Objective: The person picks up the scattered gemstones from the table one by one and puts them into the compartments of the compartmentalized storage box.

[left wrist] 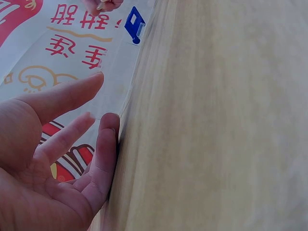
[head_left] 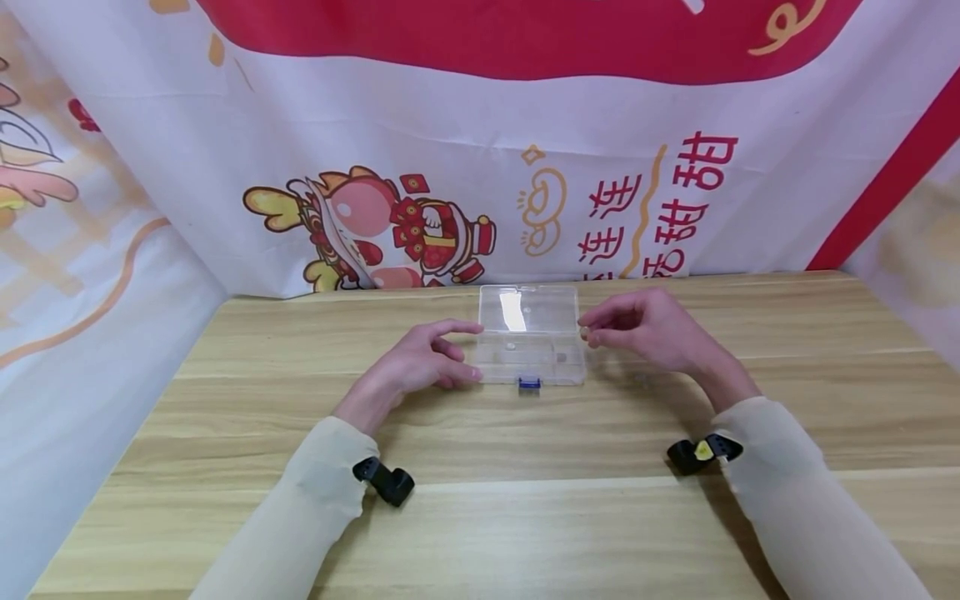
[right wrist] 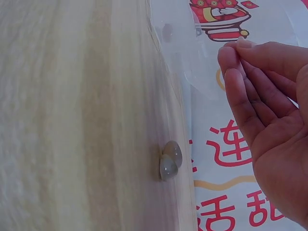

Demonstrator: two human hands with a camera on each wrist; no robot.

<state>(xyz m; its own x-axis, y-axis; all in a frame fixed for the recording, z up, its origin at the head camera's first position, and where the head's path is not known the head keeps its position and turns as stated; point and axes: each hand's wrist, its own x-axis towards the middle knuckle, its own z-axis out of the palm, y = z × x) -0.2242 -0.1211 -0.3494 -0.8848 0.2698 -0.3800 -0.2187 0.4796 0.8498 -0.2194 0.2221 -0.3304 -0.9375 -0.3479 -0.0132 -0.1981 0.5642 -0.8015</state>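
A clear plastic box (head_left: 525, 358) lies on the table with its lid (head_left: 547, 308) raised at the back and a blue latch (head_left: 529, 383) at the front. My left hand (head_left: 423, 358) is at its left side, fingers loosely spread, fingertips against the edge. At the box's right side, my right hand (head_left: 645, 329) pinches a small pale bead (left wrist: 100, 6) between thumb and fingertips; the fingers mostly cover it. Two translucent rounded beads (right wrist: 171, 160) lie on the table right of the box. Through the wall, a similar bead (right wrist: 167, 32) appears inside.
The wooden table (head_left: 480, 517) meets a printed cloth (head_left: 450, 117) hanging behind it, close to the raised lid. Black wrist cameras are strapped over both pale sleeves (head_left: 795, 475).
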